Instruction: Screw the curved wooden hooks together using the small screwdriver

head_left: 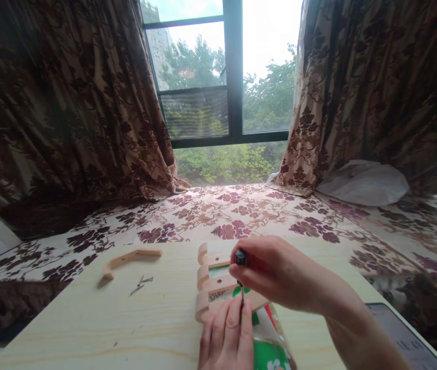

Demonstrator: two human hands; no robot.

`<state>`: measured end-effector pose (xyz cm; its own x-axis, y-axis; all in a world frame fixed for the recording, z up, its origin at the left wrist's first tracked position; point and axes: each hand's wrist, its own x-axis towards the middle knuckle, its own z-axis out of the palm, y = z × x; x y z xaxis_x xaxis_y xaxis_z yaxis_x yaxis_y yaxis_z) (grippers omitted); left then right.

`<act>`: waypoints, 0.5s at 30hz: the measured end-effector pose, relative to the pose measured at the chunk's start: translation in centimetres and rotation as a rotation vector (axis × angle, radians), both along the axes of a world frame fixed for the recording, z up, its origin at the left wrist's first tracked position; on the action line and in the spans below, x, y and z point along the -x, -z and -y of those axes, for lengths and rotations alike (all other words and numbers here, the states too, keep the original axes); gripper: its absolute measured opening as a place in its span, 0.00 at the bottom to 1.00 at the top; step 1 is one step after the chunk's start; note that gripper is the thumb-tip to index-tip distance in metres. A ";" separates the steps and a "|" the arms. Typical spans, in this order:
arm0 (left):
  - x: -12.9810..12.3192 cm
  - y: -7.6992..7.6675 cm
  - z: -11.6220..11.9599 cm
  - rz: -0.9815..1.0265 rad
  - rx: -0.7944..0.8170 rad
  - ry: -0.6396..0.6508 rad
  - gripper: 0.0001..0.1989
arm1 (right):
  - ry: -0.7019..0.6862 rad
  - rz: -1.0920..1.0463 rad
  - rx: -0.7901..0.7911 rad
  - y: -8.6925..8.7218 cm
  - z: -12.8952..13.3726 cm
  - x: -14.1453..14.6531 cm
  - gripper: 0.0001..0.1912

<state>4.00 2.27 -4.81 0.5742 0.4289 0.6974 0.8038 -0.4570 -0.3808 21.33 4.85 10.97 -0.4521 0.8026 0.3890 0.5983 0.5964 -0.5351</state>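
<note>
My right hand [260,267] is closed round the black handle of a screwdriver [241,257], whose thin shaft points down at a wooden assembly [204,303]. This assembly has pale slats with rounded ends and dark screws in some of them. My left hand [228,334] lies palm down over its near slat, fingers stretched out side by side, the fingertips close to the screwdriver's tip. The left thumb and the very tip are hidden. Beneath the assembly lies a green, red and white plastic packet [270,352].
On the pale wooden table [156,324] lie a curved wooden piece [131,257] and several loose screws [141,283]. A device with a screen [395,334] rests at the right edge. Behind are a flowered cloth [229,210], curtains [126,103] and a window.
</note>
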 end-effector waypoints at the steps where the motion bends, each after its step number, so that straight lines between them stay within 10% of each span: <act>1: 0.1 0.0 -0.1 -0.010 -0.001 0.009 0.20 | 0.012 -0.001 -0.005 0.0 -0.1 0.0 0.11; 15: -1.1 0.7 0.4 0.198 0.132 0.011 0.30 | 0.048 -0.024 -0.051 0.2 -0.6 -0.3 0.12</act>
<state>5.12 1.86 -5.48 0.4374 0.5182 0.7350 0.8514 -0.5018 -0.1528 21.59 5.41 10.74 -0.4034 0.8025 0.4397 0.6146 0.5936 -0.5195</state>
